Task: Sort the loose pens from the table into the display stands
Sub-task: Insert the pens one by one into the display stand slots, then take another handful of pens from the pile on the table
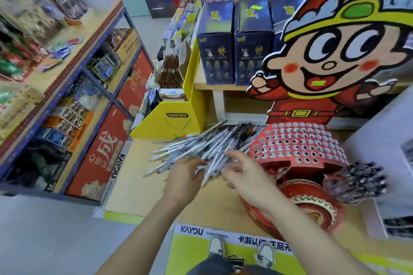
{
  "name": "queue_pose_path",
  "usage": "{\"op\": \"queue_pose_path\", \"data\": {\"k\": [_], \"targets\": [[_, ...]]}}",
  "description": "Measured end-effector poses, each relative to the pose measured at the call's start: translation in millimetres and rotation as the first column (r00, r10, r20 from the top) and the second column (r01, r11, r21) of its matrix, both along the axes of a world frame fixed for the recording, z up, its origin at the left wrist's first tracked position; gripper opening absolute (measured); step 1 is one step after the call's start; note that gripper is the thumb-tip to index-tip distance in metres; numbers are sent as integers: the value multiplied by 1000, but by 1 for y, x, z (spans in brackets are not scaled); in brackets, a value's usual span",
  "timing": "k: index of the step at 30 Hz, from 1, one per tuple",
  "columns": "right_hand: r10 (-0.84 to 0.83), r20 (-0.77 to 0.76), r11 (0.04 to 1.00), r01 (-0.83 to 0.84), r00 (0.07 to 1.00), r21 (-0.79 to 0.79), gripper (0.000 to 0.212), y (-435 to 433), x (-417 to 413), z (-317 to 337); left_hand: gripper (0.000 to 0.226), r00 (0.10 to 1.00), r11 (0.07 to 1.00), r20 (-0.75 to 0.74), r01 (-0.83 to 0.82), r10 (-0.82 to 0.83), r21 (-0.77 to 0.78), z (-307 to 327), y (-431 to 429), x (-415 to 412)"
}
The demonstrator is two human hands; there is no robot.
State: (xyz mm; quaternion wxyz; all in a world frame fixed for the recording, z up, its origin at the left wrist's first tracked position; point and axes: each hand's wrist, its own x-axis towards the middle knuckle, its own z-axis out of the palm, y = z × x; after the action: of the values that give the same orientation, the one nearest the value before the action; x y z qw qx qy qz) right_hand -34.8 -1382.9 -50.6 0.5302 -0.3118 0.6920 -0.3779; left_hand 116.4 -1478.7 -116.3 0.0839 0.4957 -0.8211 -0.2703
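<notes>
Shop aisle, wooden tabletop [138,185]. Loose pens [201,143] heaped just left of red perforated display stand [295,145]. Left hand [185,176] on pile edge, grip unclear (blur). Right hand [245,174]: fingers spread, holding nothing.

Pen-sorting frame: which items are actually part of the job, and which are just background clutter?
In the job:
pile of loose pens; red holed display stand; bundle of dark pens to its right; left hand and right hand, both at the pile.

Just lying about:
yellow KAYOU box; blue boxes; cartoon cutout; shelving on the left.
</notes>
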Motion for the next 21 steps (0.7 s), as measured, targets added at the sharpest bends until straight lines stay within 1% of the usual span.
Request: {"op": "queue_pose_path", "data": {"k": [1, 2, 3, 4, 5, 7, 9, 12, 14, 15, 16, 18, 19, 21], "targets": [[-85, 169, 994, 72, 982, 85, 37, -5, 8, -14, 24, 999, 1000, 37, 19, -18, -21, -2, -6, -1], [-182, 288, 977, 141, 940, 157, 34, -10, 16, -28, 26, 995, 999, 89, 42, -39, -30, -5, -13, -3], [-282, 335, 951, 217, 899, 219, 30, -14, 21, -42, 30, 987, 997, 150, 69, -64, -28, -9, -19, -6], [-383, 334, 915, 304, 861, 266, 27, -19, 25, -56, 34, 975, 995, 203, 96, -90, -17, -15, -25, -10], [-462, 291, 877, 382, 838, 291, 25, -24, 29, -67, 38, 964, 993, 239, 121, -119, 8, -21, -30, -14], [-590, 203, 799, 529, 781, 286, 21, -38, 35, -86, 48, 941, 981, 276, 190, -195, 47, -34, -36, -22], [-698, 162, 710, 643, 698, 288, 18, -55, 43, -99, 59, 920, 963, 288, 270, -265, 24, -49, -43, -28], [-790, 55, 603, 760, 610, 243, 35, -84, 50, -117, 68, 907, 939, 259, 343, -331, -4, -62, -50, -35], [-824, -18, 553, 811, 566, 191, 41, -100, 50, -123, 58, 912, 930, 231, 362, -338, -67, -68, -53, -37], [-830, -43, 541, 822, 556, 176, 44, -105, 49, -125, 54, 918, 929, 211, 358, -334, -87, -69, -55, -37], [-823, -76, 546, 822, 562, 163, 45, -109, 48, -128, 50, 917, 929, 202, 364, -345, -67, -71, -56, -35], [-765, -151, 604, 779, 626, 167, 42, -111, 47, -133, 45, 902, 918, 184, 397, -390, -3, -77, -60, -32], [-731, -177, 634, 752, 659, 180, 42, -111, 47, -136, 45, 900, 911, 150, 411, -409, 14, -79, -61, -29], [-692, -221, 658, 727, 687, 199, 44, -109, 50, -140, 51, 892, 896, 87, 444, -443, 18, -86, -68, -23]]}}
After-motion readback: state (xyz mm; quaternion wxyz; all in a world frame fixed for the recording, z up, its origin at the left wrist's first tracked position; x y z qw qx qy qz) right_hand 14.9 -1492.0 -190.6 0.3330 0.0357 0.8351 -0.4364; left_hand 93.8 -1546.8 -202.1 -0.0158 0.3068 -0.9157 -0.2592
